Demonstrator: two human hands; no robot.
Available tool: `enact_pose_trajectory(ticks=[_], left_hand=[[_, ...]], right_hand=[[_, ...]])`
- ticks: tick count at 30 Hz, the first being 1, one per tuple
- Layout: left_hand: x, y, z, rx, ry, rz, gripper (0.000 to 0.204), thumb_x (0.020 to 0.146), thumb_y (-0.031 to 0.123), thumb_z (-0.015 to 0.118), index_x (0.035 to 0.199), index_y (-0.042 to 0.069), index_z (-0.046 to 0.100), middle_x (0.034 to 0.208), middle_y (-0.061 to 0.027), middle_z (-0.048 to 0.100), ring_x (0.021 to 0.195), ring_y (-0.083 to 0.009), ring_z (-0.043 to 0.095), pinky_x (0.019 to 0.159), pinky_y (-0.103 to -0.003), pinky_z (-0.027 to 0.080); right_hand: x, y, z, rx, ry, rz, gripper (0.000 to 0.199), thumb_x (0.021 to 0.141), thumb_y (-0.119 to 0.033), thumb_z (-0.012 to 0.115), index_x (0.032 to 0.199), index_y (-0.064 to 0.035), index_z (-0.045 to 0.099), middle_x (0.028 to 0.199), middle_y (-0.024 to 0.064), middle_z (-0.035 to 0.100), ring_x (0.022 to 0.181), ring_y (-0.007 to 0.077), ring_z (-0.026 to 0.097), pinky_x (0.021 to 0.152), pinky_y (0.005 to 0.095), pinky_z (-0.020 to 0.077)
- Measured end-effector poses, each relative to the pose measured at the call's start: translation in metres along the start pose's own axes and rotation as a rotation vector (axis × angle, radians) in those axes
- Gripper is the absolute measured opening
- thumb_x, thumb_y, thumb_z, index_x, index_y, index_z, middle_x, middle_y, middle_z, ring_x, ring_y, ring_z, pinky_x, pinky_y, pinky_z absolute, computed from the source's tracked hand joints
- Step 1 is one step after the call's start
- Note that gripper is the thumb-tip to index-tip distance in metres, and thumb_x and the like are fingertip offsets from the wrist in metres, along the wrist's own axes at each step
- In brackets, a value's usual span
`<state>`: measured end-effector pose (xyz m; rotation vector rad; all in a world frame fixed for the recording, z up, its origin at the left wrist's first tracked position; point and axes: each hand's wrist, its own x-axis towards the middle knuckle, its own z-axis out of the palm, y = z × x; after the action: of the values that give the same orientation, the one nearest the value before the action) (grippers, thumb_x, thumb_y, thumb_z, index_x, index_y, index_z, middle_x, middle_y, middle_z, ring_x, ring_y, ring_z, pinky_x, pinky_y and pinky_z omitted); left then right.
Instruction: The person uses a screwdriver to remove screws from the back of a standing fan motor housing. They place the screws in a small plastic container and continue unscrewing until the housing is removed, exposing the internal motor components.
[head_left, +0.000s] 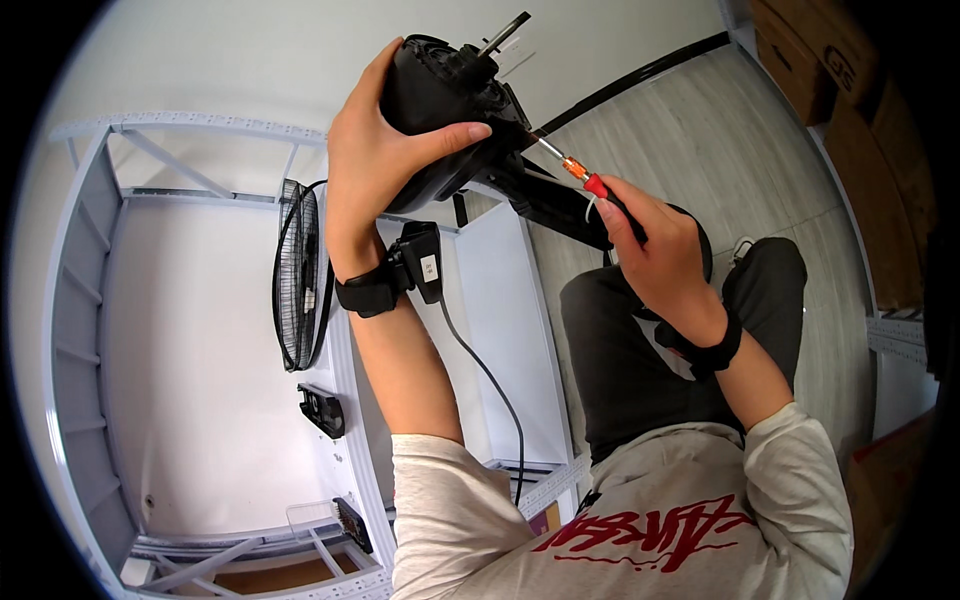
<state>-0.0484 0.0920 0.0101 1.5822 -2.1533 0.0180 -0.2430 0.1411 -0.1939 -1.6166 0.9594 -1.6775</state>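
Gripping a black fan motor housing (440, 110) near the top centre of the view, the left hand (375, 150) wraps around its rounded back, thumb laid across the front and fingers curled behind. A bare metal shaft (503, 33) sticks up and to the right from the housing's top. The housing is held up in the air, above the person's lap, and its black neck (560, 210) slants down to the right.

The right hand (655, 245) is closed around a screwdriver (580, 172) with a red and black handle and an orange collar. Its thin metal tip points up and to the left, meeting the right side of the housing.

Both wrists wear black straps; the left strap carries a small black device (420, 262) with a dark cable (490, 380) hanging down from it.

Lower down are the person's grey trousers (640, 370) and a pale long-sleeved shirt (620, 520) with a red print.

To the left stands a white metal shelving frame (85, 300). A black wire fan grille (298, 275) leans on it, just left of the left forearm, with a small black part (322, 410) below it. Cardboard boxes (830, 60) sit at the upper right on pale wood-pattern flooring (730, 150).
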Motion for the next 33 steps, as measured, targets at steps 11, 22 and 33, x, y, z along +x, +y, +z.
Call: enact_pose_trajectory(ticks=[11, 22, 33], left_hand=[[0.003, 0.001, 0.001, -0.009, 0.003, -0.035, 0.096, 0.056, 0.035, 0.095, 0.132, -0.007, 0.054, 0.109, -0.0184, 0.071, 0.100, -0.0258, 0.070, 0.091, -0.034, 0.053], [0.003, 0.005, 0.002, 0.004, -0.004, -0.018, 0.095, 0.056, 0.035, 0.095, 0.132, -0.006, 0.054, 0.110, -0.0185, 0.071, 0.101, -0.0260, 0.070, 0.092, -0.034, 0.053], [0.002, 0.003, 0.002, -0.021, 0.005, 0.005, 0.092, 0.056, 0.033, 0.095, 0.130, -0.006, 0.056, 0.109, -0.0176, 0.071, 0.100, -0.0250, 0.070, 0.091, -0.034, 0.053]], right_hand=[[0.000, 0.015, 0.008, 0.234, -0.087, 0.178, 0.022, 0.097, -0.016, 0.061, 0.113, -0.0020, 0.067, 0.065, 0.0081, 0.059, 0.051, 0.0163, 0.051, 0.050, 0.0287, 0.0415], [0.002, 0.001, -0.007, 0.173, -0.066, 0.150, 0.023, 0.098, -0.018, 0.062, 0.113, -0.0023, 0.067, 0.070, 0.0104, 0.064, 0.055, 0.0186, 0.056, 0.053, 0.0292, 0.0443], [0.006, -0.013, -0.012, 0.126, -0.124, 0.238, 0.021, 0.097, -0.019, 0.061, 0.108, -0.0017, 0.067, 0.066, 0.0155, 0.059, 0.054, 0.0283, 0.056, 0.052, 0.0345, 0.0433]])
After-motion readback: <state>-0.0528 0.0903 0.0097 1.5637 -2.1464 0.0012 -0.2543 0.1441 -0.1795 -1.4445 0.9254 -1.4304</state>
